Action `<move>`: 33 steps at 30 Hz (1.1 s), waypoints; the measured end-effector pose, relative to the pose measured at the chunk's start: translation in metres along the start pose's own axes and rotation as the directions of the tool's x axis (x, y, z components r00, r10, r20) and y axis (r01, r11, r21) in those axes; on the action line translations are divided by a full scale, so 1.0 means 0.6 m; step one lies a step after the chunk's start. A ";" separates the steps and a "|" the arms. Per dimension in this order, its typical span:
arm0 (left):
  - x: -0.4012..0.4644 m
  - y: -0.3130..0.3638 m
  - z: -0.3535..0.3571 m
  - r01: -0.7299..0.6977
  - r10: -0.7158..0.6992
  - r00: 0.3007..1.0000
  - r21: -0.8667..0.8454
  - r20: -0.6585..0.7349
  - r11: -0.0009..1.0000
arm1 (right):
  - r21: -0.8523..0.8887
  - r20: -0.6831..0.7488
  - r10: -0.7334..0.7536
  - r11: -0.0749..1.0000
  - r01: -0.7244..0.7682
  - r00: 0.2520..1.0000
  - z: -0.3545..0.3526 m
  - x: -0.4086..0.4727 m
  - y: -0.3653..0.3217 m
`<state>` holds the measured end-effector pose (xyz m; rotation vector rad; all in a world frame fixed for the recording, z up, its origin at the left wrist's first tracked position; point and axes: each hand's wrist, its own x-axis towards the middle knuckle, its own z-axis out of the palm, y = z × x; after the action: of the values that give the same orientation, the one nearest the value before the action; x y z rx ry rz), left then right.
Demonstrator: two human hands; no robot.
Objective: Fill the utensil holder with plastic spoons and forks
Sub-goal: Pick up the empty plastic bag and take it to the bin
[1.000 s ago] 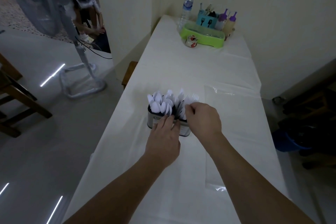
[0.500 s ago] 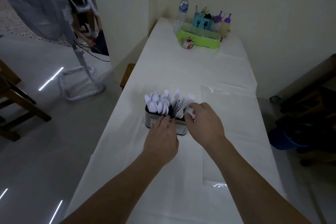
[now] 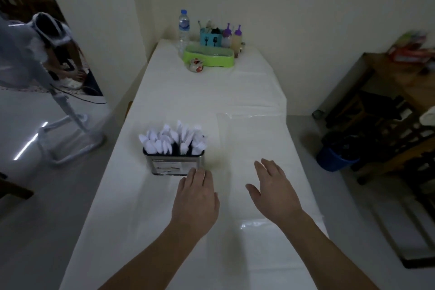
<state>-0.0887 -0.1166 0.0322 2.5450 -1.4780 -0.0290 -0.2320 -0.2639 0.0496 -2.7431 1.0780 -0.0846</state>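
Head view: utensil holder (image 3: 174, 164) near table's (image 3: 164, 231) left edge.

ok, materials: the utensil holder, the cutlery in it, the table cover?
Utensil holder: looks like metal, shiny grey walls with a printed label on the front; a tin, probably.
Cutlery: white, thin, uniform spoons and forks, consistent with moulded plastic.
Table cover: white sheet with a clear glossy film over it, judging by glare and the film's visible edge; likely plastic, the underlayer unclear.
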 end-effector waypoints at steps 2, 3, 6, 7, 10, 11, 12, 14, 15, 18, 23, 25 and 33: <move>0.008 0.031 0.009 -0.027 0.026 0.999 0.018 0.030 0.999 | -0.008 0.019 0.034 0.999 -0.034 0.999 -0.002 -0.015 0.035; 0.013 0.045 0.013 -0.040 0.039 0.998 0.024 0.047 0.999 | -0.008 0.025 0.048 0.999 -0.048 0.999 -0.002 -0.021 0.053; 0.029 0.084 0.033 -0.078 0.076 0.994 0.027 0.077 0.997 | 0.017 0.051 0.101 0.995 -0.102 0.994 0.002 -0.038 0.109; 0.034 0.095 0.040 -0.089 0.087 0.992 0.024 0.087 0.996 | 0.025 0.059 0.118 0.993 -0.119 0.991 0.004 -0.042 0.127; 0.046 0.122 0.065 -0.101 0.098 0.987 0.020 0.128 0.995 | 0.027 0.095 0.151 0.988 -0.154 0.984 0.013 -0.052 0.181; 0.049 0.130 0.073 -0.101 0.097 0.984 0.018 0.150 0.995 | 0.028 0.118 0.156 0.987 -0.161 0.981 0.016 -0.054 0.198; 0.051 0.138 0.080 -0.109 0.104 0.979 0.019 0.176 0.994 | 0.025 0.144 0.158 0.986 -0.164 0.977 0.020 -0.055 0.214; 0.056 0.152 0.096 -0.130 0.123 0.966 0.015 0.227 0.991 | 0.011 0.194 0.150 0.988 -0.155 0.969 0.030 -0.055 0.242; 0.058 0.158 0.103 -0.140 0.131 0.958 0.016 0.254 0.990 | 0.007 0.216 0.142 0.989 -0.147 0.966 0.035 -0.054 0.255; 0.060 0.175 0.124 -0.168 0.149 0.934 0.031 0.324 0.985 | -0.002 0.279 0.104 0.994 -0.108 0.955 0.052 -0.053 0.286; 0.061 0.194 0.169 -0.180 0.153 0.896 0.026 0.417 0.983 | 0.011 0.359 0.000 1.000 -0.004 0.933 0.079 -0.049 0.318; 0.057 0.198 0.183 -0.192 0.163 0.874 0.018 0.457 0.981 | 0.015 0.383 -0.021 1.000 0.017 0.924 0.089 -0.049 0.325; 0.034 0.195 0.207 -0.229 0.212 0.847 -0.026 0.488 0.973 | 0.042 0.397 -0.094 0.996 0.084 0.913 0.128 -0.061 0.358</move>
<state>-0.1936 -0.2104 -0.0670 2.4843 -1.9532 -0.6675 -0.3926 -0.3809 -0.0679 -2.6209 0.8315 0.4294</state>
